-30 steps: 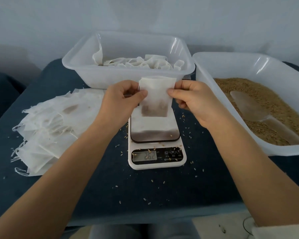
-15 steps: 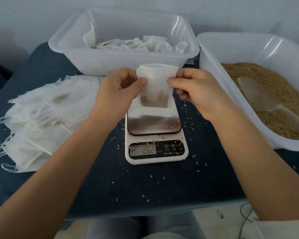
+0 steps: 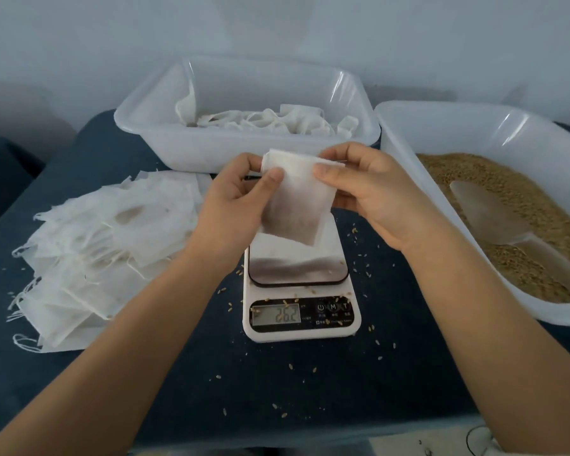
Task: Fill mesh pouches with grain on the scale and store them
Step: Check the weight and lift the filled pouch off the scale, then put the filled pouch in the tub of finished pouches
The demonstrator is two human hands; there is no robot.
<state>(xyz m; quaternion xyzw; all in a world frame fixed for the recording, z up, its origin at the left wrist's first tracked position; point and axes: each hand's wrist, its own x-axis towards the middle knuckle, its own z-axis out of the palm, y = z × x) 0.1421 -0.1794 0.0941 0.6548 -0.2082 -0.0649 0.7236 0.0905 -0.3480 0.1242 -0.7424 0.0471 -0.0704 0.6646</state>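
Observation:
A white mesh pouch (image 3: 298, 199) with brown grain in its lower half hangs tilted above the scale. My left hand (image 3: 236, 205) pinches its upper left edge and my right hand (image 3: 372, 192) pinches its upper right edge. Below them stands a white kitchen scale (image 3: 301, 311) whose display reads 26.2; its shiny platform mirrors the pouch. On the right, a white tub (image 3: 448, 130) holds brown grain (image 3: 520, 212) with a clear plastic scoop (image 3: 494, 218) lying in it.
A white bin (image 3: 244, 149) at the back holds several filled pouches. A heap of flat empty pouches (image 3: 106, 238) with drawstrings lies at the left on the dark blue cloth (image 3: 310, 383). Loose grains are scattered around the scale.
The pouch has tilted, its bottom swinging right, while both hands keep pinching its top. The scale reading stays the same. The view has shifted a little.

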